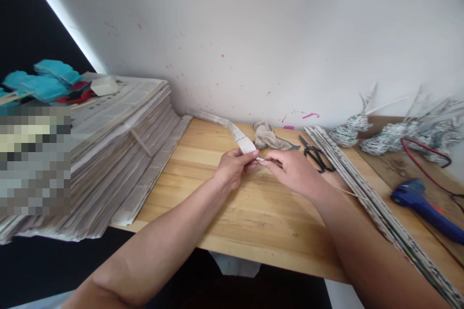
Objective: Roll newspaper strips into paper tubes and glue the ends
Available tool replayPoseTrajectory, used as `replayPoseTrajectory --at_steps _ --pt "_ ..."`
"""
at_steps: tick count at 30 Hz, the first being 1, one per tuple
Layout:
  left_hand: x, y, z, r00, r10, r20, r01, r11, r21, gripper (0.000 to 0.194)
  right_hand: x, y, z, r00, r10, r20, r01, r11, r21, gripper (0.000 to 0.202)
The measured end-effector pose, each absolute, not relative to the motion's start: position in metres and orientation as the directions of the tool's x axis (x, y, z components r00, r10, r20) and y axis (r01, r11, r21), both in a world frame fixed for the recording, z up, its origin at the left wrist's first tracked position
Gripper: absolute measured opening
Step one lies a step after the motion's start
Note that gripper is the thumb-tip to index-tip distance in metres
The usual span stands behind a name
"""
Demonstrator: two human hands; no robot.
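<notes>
Pinching paper strip (244,143) at end, hands (232,168) (293,170) curled closed.

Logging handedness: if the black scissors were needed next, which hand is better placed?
Probably the right hand: the black scissors lie close by on its side, while the left hand is farther off. Both hold the paper strip, so the right would probably have to release first.

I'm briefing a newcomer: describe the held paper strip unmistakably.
Above the wooden table, find the left hand and right hand, close together. From there, the paper strip runs back toward the wall. It's a flat ribbon, unlike the rolled paper rods.
</notes>
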State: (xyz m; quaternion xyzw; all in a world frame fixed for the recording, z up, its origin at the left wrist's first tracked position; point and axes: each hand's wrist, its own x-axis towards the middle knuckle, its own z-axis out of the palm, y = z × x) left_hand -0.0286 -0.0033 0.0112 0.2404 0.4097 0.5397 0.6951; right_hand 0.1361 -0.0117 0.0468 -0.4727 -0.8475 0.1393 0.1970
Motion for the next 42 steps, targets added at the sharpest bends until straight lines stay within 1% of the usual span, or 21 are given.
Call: replayPoseTrajectory --at_steps 3,7,10,13,16,20,24,26,31,33,35,38,40,41,42 --pt "-0.0286 -0.0035 0.0101 0.088 0.951 -0.296 -0.558 0.294 0.777 0.023 0.1359 -0.0117 0.0473 -0.483 0.856 0.182 0.750 0.512 -0.419 0.030" --pt "-0.0289 -0.0041 0.0088 0.106 0.954 -0.280 -0.551 0.291 0.783 0.022 0.1352 -0.0123 0.0475 -0.490 0.866 0.095 0.742 0.472 -0.475 0.033" --pt "-0.0290 -0.0044 0.0093 0.108 0.955 -0.275 -0.535 0.289 0.794 0.022 0.1338 -0.0128 0.0468 -0.470 0.872 0.136 0.723 0.469 -0.506 0.024" --pt "-0.0284 -0.0046 0.0095 0.107 0.960 -0.257 -0.533 0.274 0.801 0.024 0.1331 -0.0124 0.0457 -0.454 0.871 0.189 0.728 0.485 -0.485 0.024" --pt "-0.0277 -0.0050 0.0083 0.113 0.965 -0.237 -0.542 0.260 0.799 0.027 0.1340 -0.0110 0.0452 -0.446 0.878 0.175 0.755 0.474 -0.452 0.030" --pt "-0.0276 -0.0057 0.0064 0.134 0.965 -0.226 -0.534 0.262 0.803 0.030 0.1349 -0.0109 0.0461 -0.433 0.894 0.116 0.762 0.432 -0.482 0.032" --pt "-0.0280 -0.0056 0.0069 0.113 0.958 -0.262 -0.518 0.282 0.808 0.029 0.1333 -0.0132 0.0464 -0.442 0.885 0.143 0.737 0.450 -0.504 0.018" --pt "-0.0280 -0.0051 0.0079 0.104 0.954 -0.283 -0.512 0.295 0.807 0.028 0.1326 -0.0138 0.0461 -0.451 0.876 0.170 0.735 0.473 -0.486 0.015" --pt "-0.0280 -0.0038 0.0082 0.111 0.947 -0.300 -0.532 0.312 0.787 0.025 0.1330 -0.0126 0.0460 -0.484 0.851 0.203 0.744 0.522 -0.418 0.024" --pt "-0.0283 -0.0038 0.0072 0.124 0.945 -0.302 -0.537 0.319 0.781 0.024 0.1339 -0.0121 0.0463 -0.477 0.863 0.170 0.749 0.499 -0.436 0.027" --pt "-0.0287 -0.0042 0.0064 0.134 0.944 -0.301 -0.535 0.324 0.780 0.022 0.1348 -0.0118 0.0463 -0.456 0.886 0.090 0.745 0.435 -0.506 0.031" --pt "-0.0294 -0.0047 0.0065 0.155 0.945 -0.287 -0.525 0.325 0.787 0.022 0.1360 -0.0116 0.0452 -0.417 0.904 -0.093 0.710 0.261 -0.654 0.037" --pt "-0.0295 -0.0048 0.0069 0.177 0.947 -0.269 -0.519 0.322 0.792 0.023 0.1361 -0.0118 0.0442 -0.396 0.896 -0.200 0.691 0.147 -0.707 0.039" --pt "-0.0294 -0.0046 0.0071 0.180 0.947 -0.267 -0.516 0.322 0.794 0.022 0.1360 -0.0120 0.0438 -0.392 0.894 -0.216 0.689 0.129 -0.714 0.038" --pt "-0.0293 -0.0044 0.0073 0.174 0.947 -0.270 -0.513 0.321 0.796 0.022 0.1356 -0.0123 0.0436 -0.393 0.898 -0.200 0.691 0.145 -0.709 0.036"
